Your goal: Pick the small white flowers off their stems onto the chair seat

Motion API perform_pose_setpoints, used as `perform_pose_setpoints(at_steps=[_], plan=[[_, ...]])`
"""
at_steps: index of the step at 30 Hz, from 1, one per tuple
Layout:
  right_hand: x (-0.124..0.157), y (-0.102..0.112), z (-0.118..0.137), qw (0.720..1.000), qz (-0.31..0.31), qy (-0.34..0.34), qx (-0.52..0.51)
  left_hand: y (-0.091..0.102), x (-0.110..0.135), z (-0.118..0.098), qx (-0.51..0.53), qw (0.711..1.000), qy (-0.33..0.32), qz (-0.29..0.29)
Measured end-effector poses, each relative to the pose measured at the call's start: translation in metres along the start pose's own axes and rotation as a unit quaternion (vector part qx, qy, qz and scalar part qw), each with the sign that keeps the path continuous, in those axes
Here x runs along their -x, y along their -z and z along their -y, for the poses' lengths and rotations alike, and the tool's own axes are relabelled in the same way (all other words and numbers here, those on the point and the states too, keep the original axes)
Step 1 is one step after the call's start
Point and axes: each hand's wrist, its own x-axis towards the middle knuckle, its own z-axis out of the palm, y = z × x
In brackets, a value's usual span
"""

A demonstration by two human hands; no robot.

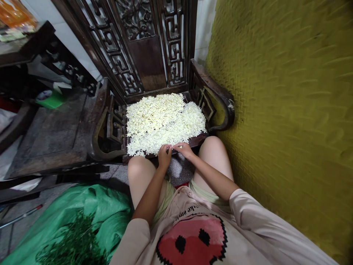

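Flowers (154, 114) spread on a carved wooden chair (150, 60)

They lie heaped across the seat (197, 140) between the armrests (229, 112), yellower toward the back, whiter toward the front and right. At the seat's front edge the left hand (164, 157) and right hand (184, 149) meet, fingertips close together; whether either grip is closed on something is too small to tell. Leafy greens (73, 241) lie on a green sack (110, 198) at lower left.
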Motion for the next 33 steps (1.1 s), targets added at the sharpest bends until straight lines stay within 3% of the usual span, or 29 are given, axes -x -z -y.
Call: perform_pose_setpoints(at_steps=[5, 16, 26, 28, 33], plan=[[-0.001, 0.000, -0.003, 1.000, -0.004, 0.002, -0.001, -0.001, 0.000, -0.001, -0.058, 0.998, -0.036, -0.017], [-0.002, -0.001, -0.002, 0.998, -0.010, -0.013, 0.063, -0.012, -0.002, 0.015, 0.084, 0.993, 0.085, 0.013], [-0.006, -0.001, -0.005, 0.994, -0.051, -0.032, 0.092, -0.014, -0.004, 0.016, 0.229, 0.943, 0.233, 0.065], [-0.006, -0.001, -0.003, 0.995, -0.037, -0.035, 0.089, -0.015, -0.004, 0.018, 0.244, 0.940, 0.231, 0.066], [-0.005, 0.001, -0.005, 0.996, 0.061, -0.004, 0.060, -0.012, -0.003, 0.017, 0.220, 0.958, 0.177, 0.038]])
